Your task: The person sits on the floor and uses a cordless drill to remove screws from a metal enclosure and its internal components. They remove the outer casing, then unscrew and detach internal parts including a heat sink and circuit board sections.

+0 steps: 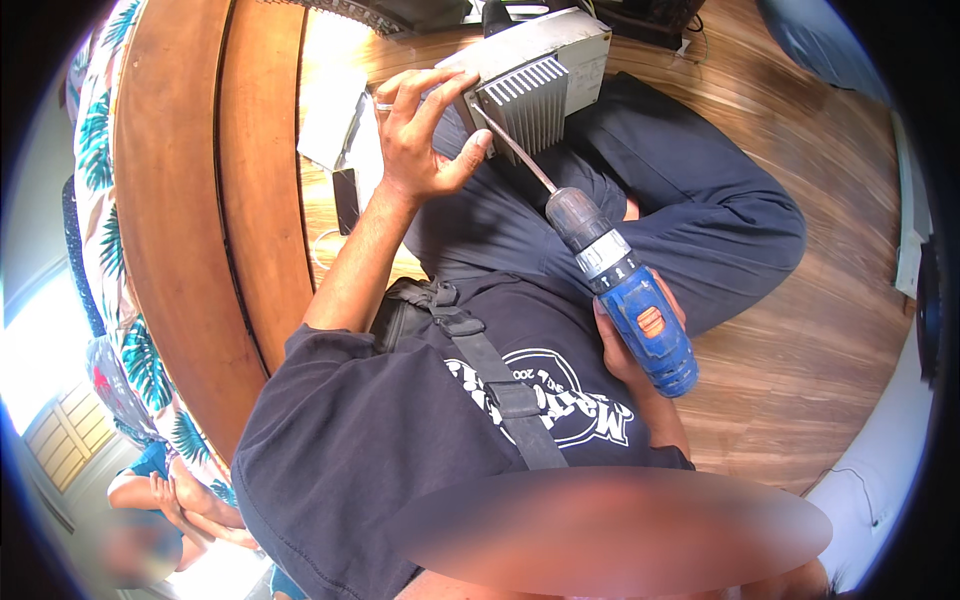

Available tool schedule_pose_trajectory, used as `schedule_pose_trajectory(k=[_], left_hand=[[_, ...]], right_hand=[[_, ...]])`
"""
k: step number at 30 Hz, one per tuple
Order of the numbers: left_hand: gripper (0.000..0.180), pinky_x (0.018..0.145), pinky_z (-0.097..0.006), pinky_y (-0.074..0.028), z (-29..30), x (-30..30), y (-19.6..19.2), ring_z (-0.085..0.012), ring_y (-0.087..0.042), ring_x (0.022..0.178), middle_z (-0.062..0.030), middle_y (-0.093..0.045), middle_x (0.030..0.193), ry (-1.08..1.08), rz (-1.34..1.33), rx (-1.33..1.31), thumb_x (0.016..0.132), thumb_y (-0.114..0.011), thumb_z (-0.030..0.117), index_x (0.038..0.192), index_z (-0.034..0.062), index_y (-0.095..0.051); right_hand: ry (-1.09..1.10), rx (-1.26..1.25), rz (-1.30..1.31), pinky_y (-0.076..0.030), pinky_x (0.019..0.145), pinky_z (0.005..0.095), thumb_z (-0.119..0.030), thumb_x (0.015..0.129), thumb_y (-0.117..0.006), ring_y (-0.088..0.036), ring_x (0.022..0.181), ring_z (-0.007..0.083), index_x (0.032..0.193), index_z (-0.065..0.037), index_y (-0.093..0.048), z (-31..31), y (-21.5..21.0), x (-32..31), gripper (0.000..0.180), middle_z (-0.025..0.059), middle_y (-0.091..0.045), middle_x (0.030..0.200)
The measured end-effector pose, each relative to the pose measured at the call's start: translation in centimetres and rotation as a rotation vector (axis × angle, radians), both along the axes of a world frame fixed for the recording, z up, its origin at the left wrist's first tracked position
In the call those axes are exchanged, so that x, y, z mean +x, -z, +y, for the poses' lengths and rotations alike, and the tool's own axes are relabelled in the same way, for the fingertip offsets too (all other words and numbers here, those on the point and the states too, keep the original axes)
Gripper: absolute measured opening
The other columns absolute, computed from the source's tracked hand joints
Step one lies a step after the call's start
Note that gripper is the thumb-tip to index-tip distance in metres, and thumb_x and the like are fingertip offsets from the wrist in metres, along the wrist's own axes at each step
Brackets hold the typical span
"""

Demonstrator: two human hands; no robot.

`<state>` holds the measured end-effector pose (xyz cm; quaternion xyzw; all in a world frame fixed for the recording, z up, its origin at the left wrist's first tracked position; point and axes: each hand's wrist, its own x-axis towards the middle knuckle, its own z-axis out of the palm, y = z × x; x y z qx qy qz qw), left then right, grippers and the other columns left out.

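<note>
Head view: I'm sitting on the wood floor (800, 330), a grey metal box (545, 70) with a finned heatsink propped on my lap. My left hand (415, 130) is spread open, fingers braced flat against the box's near face, clamped on nothing. My right hand (640, 350) is closed round the blue drill (640, 320). Its long bit runs up and left, tip at the heatsink's corner, handle back toward me. I'd say I'm mid-screw; next calls for keeping bit and screw in line.
</note>
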<state>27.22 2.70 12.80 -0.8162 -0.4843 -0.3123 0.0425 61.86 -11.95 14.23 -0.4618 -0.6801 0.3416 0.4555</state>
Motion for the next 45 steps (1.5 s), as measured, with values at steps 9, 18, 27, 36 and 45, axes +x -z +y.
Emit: schedule_pose_trajectory(k=[9, 18, 27, 36, 45], left_hand=[[0.067, 0.114, -0.046, -0.046, 0.1, 0.1, 0.3, -0.0318, -0.067, 0.129, -0.0136, -0.075, 0.134, 0.003, -0.023, 0.016, 0.088, -0.087, 0.053, 0.138, 0.0086, -0.08], [0.067, 0.115, -0.048, -0.051, 0.4, 0.2, 0.5, -0.0344, -0.067, 0.131, -0.0143, -0.074, 0.132, 0.025, -0.091, 0.021, 0.091, -0.088, 0.058, 0.134, 0.0072, -0.082], [0.069, 0.114, -0.047, -0.052, 0.4, 0.2, 0.6, -0.0331, -0.067, 0.13, -0.0133, -0.075, 0.131, 0.01, -0.091, 0.029, 0.089, -0.091, 0.059, 0.134, 0.0072, -0.082], [0.063, 0.114, -0.048, -0.053, 0.4, 0.3, 0.5, -0.034, -0.068, 0.131, -0.0133, -0.076, 0.129, 0.016, -0.122, 0.01, 0.088, -0.093, 0.051, 0.132, 0.0067, -0.082], [0.05, 0.12, -0.051, -0.054, 0.3, 0.7, 0.3, -0.0368, -0.071, 0.133, -0.0159, -0.076, 0.128, 0.032, -0.232, -0.047, 0.081, -0.074, 0.008, 0.13, 0.0049, -0.082]], right_hand=[[0.02, 0.03, -0.017, -0.064, 0.084, 0.0429, -0.006, 0.084, -0.091, -0.077, 0.091, 0.0377, 0.106, 0.002, -0.075, -0.3, 0.5, -0.6, 0.028, 0.0173, -0.075, 0.102], [0.044, 0.027, -0.01, -0.064, 0.084, 0.0434, -0.006, 0.084, -0.091, -0.077, 0.092, 0.0382, 0.109, 0.003, -0.074, -0.3, 0.3, -0.9, 0.031, 0.0181, -0.075, 0.103], [0.051, 0.034, -0.011, -0.063, 0.083, 0.0422, -0.007, 0.085, -0.091, -0.077, 0.09, 0.0366, 0.108, 0.003, -0.075, -0.3, 0.0, -1.1, 0.029, 0.0173, -0.075, 0.102], [0.047, 0.025, -0.019, -0.063, 0.083, 0.042, -0.007, 0.084, -0.091, -0.077, 0.09, 0.0364, 0.107, 0.002, -0.075, -0.3, 0.3, -1.2, 0.03, 0.0165, -0.075, 0.101], [0.02, 0.011, -0.044, -0.064, 0.084, 0.0424, -0.007, 0.084, -0.092, -0.077, 0.092, 0.0365, 0.108, 0.002, -0.075, -0.5, 0.6, -1.1, 0.031, 0.0168, -0.076, 0.104]])
